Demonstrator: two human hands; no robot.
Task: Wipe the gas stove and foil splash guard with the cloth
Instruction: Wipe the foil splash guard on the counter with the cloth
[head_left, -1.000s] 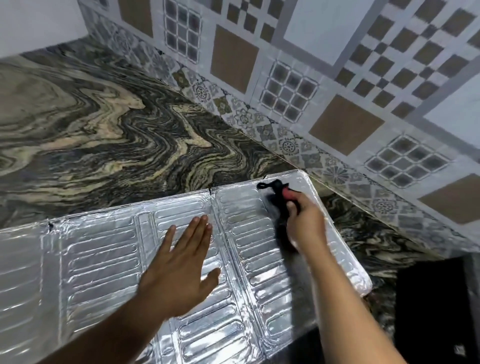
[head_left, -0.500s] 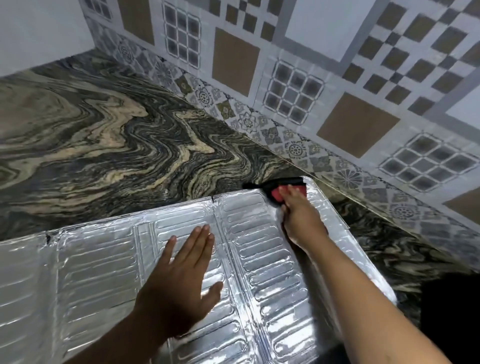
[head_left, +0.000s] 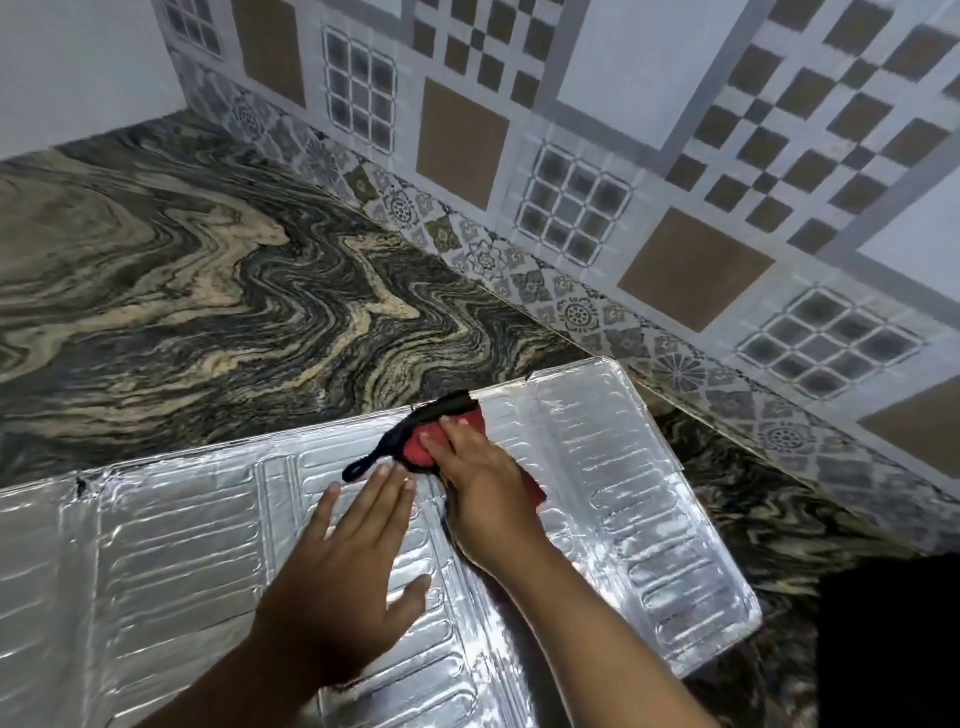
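Lying flat across the lower frame, foil splash guard (head_left: 171, 561) covers the near part of a swirled dark-and-tan marble countertop (head_left: 208, 291). Embossed ridges run across its hinged panels; a small tear shows at the top edge of the leftmost fold. Far left panel runs out of frame.

Left hand (head_left: 343, 577) rests palm-down on the middle panel, fingers straight and spread slightly, thumb out to the side. Nothing gripped; it presses flat on the foil only.

Just right of its fingertips, cloth (head_left: 423, 447) sits on the guard's far edge, at the crease between the middle and right panels. Red body, black trim, a black loop trailing left toward the left hand's fingertips. A bit of red also shows beyond the right hand's far side.

Right hand (head_left: 483, 483) lies over the cloth, fingers extended and pressing it down onto the foil rather than curled around it. Forearm enters from bottom right, crossing the right panel.

Right panel otherwise bare, its corner reaching close to the patterned tile wall (head_left: 649, 156). Dark, unreadable shape (head_left: 888, 644) at the bottom right corner; cannot tell what it is.
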